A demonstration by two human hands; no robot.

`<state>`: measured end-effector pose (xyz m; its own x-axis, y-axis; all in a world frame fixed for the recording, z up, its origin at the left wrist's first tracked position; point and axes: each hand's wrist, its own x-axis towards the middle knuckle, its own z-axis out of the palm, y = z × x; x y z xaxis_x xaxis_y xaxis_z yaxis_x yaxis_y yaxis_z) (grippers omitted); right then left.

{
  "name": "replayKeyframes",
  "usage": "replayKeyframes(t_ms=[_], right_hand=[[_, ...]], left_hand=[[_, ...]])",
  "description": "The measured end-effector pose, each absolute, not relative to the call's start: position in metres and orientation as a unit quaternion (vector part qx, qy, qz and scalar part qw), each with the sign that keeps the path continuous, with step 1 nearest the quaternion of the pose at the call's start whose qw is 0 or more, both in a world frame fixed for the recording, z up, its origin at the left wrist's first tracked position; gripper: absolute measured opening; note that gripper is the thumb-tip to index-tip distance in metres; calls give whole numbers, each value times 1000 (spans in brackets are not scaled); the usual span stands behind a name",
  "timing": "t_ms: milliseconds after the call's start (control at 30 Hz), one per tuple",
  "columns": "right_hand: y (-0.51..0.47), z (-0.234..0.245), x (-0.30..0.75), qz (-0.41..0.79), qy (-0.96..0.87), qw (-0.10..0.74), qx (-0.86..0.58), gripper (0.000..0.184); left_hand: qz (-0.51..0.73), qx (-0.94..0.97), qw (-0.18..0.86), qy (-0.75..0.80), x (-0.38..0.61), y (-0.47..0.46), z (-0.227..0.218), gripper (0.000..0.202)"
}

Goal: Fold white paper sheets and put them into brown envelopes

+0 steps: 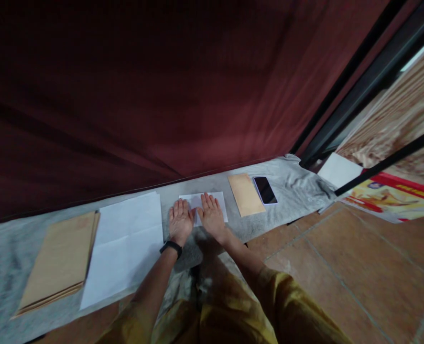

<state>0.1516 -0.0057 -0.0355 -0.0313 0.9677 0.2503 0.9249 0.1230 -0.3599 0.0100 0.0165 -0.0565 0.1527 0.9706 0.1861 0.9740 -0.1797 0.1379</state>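
A small white sheet of paper [219, 199], apparently folded, lies flat on the cloth-covered surface. My left hand [180, 220] rests palm down on its left part, fingers stretched out, with a dark band on the wrist. Pressed flat on the middle of the same paper is my right hand [211, 213], its fingers also extended. The two thumbs nearly meet, and the hands hide much of the sheet. Just left of my left hand is a large white sheet stack [127, 243] with a crease across it. To the right of my hands lies a brown envelope [246, 194].
A stack of larger brown envelopes [59, 258] sits at the far left. A phone [265, 190] lies beside the small envelope. Behind the grey cloth [290, 191] hangs a dark red curtain [197, 95]. Black metal bars [355, 76] and a colourful printed box [394, 198] stand at the right.
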Motion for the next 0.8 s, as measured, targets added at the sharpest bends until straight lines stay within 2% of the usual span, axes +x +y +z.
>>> replayKeyframes(t_ms=[267,800], right_hand=[[5,-65,151,27,-731,190,-654,56],[-7,-62,212,21,-676,164,-718,59]], left_hand=[[-120,-765,18,-632,8,18,-60,64],[-120,-756,9,-644,8,17,-57,64]])
